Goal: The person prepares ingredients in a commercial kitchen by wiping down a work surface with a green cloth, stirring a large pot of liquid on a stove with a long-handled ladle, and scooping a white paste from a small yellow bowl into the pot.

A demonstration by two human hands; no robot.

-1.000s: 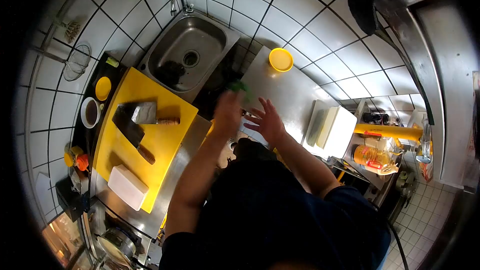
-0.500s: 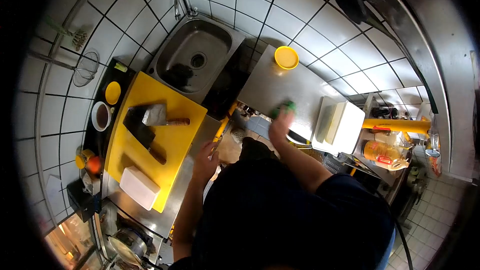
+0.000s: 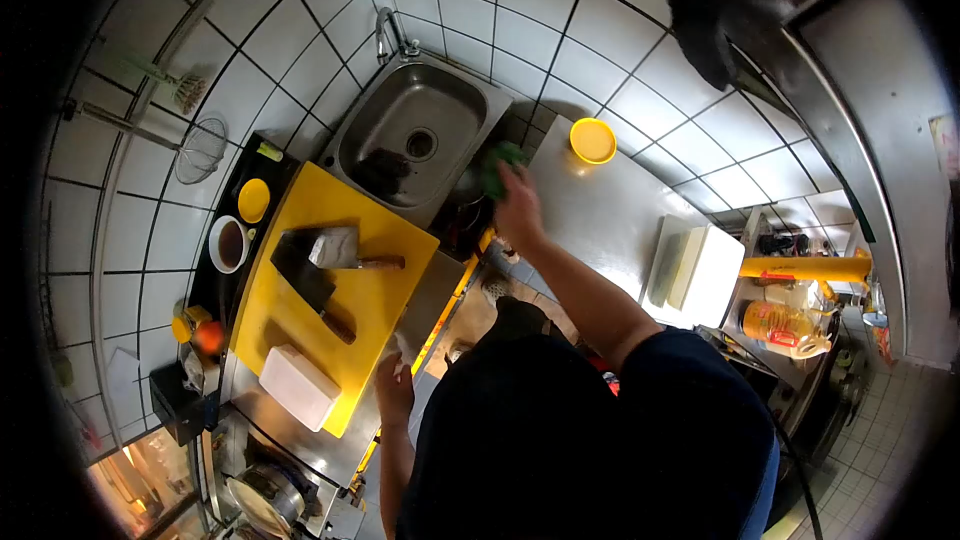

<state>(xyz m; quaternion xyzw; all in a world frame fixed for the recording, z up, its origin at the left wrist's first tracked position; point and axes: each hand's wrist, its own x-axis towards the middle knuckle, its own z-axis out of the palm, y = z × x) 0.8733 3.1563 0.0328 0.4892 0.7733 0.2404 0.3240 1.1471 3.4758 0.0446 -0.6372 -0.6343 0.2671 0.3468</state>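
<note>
On the far left, one wire strainer (image 3: 202,150) hangs against the tiles, probably so that it stays within reach. Beside the board stand one bowl (image 3: 229,244) of dark liquid and one round yellow lid or dish (image 3: 253,200). The yellow board (image 3: 375,302) bears three things: one pale block-like box (image 3: 300,387) near its lower edge, and two broad-bladed knives, one dark (image 3: 300,270) and one silvery (image 3: 336,247), lying flat with their handles to the right, perhaps for easy taking. The left hand (image 3: 395,395) is near the board's right side, maybe for balance; nothing shows in it, but I cannot tell if its fingers are released or closed on the edge. Above is one sink (image 3: 432,82). The one green cloth (image 3: 500,168) is over the dark gap between sink and steel counter (image 3: 590,225), bunched in the grasping fingers of the right hand (image 3: 519,212), apparently to keep it compact. Further right stand one yellow tub (image 3: 593,141), some white containers (image 3: 712,275) and one large bottle (image 3: 780,324).
</note>
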